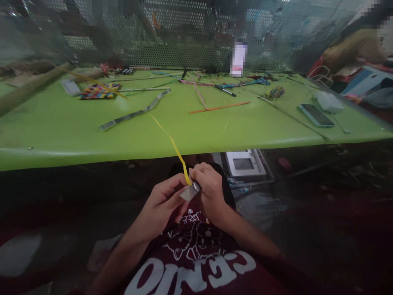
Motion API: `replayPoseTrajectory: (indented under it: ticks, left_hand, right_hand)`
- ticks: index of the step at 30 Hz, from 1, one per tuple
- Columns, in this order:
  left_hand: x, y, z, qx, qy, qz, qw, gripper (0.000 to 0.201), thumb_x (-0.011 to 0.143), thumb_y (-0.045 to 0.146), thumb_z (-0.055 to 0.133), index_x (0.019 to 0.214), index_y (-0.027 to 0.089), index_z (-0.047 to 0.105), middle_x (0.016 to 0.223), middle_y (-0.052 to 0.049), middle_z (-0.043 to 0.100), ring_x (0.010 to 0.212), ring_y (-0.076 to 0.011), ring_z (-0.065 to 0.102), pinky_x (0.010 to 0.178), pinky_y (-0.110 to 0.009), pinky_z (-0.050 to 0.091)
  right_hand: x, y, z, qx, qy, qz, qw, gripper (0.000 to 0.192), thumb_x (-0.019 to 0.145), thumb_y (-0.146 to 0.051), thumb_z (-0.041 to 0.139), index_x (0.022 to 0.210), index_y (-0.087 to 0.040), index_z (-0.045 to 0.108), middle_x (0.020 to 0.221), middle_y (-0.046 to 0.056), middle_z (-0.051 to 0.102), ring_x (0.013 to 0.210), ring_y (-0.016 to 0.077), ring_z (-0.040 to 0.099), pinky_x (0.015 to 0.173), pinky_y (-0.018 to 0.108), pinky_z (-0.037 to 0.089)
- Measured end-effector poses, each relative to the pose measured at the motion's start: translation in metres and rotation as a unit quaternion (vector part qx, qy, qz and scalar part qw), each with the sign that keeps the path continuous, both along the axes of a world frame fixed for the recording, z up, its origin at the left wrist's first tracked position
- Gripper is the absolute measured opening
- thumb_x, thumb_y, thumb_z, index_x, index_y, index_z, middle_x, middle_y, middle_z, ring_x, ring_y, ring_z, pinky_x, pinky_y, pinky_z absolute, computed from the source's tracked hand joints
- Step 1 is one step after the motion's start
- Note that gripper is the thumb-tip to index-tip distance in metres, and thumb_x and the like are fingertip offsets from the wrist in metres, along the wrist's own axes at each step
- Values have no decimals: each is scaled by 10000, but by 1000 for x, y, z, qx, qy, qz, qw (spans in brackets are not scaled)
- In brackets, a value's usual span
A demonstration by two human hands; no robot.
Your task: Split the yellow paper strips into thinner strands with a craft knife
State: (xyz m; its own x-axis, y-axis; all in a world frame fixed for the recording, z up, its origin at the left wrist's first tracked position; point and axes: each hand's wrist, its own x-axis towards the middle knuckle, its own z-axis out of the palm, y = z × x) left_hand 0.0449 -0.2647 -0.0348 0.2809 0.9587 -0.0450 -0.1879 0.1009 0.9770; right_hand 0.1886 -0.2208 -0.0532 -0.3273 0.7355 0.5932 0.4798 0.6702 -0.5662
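Observation:
Just below the table's front edge, my two hands meet over my lap. My left hand (167, 194) is closed in a pinch on the lower end of a narrow yellow strip (179, 155). From there the strip runs up and away over the table edge. Between the hands is a flat silver-grey piece (188, 193) with a shiny rounded end; its exact kind cannot be told. My right hand (211, 186) is closed around that shiny end, its fingertips touching the yellow strip. The fingers partly hide both things.
On the green tabletop (129, 141) lie a grey segmented strip (132, 116), a colourful woven piece (100, 91), an orange stick (221, 107), a black pen (225, 90) and a phone (316, 115). Perforated mesh (196, 53) stands behind. A white framed item (245, 163) sits under the table.

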Motion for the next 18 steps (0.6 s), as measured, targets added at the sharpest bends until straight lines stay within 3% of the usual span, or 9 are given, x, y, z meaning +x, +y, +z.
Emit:
replayPoseTrajectory:
  ticks: [12, 18]
  left_hand:
    - [-1, 0, 0, -7, 7, -12, 1000, 225, 972, 359, 535, 817, 199, 570, 524, 72, 467, 397, -54, 365, 394, -183, 251]
    - [-1, 4, 2, -38, -16, 16, 999, 216, 946, 365, 574, 821, 189, 560, 509, 73, 466, 392, -55, 351, 392, -183, 253]
  right_hand:
    - [0, 0, -3, 6, -7, -8, 1000, 259, 940, -132, 417, 687, -182, 407, 670, 14, 487, 656, 132, 392, 637, 262, 292]
    - [12, 2, -4, -67, 39, 52, 996, 263, 894, -133, 485, 670, -178, 353, 674, -16, 430, 620, 95, 371, 588, 226, 292]
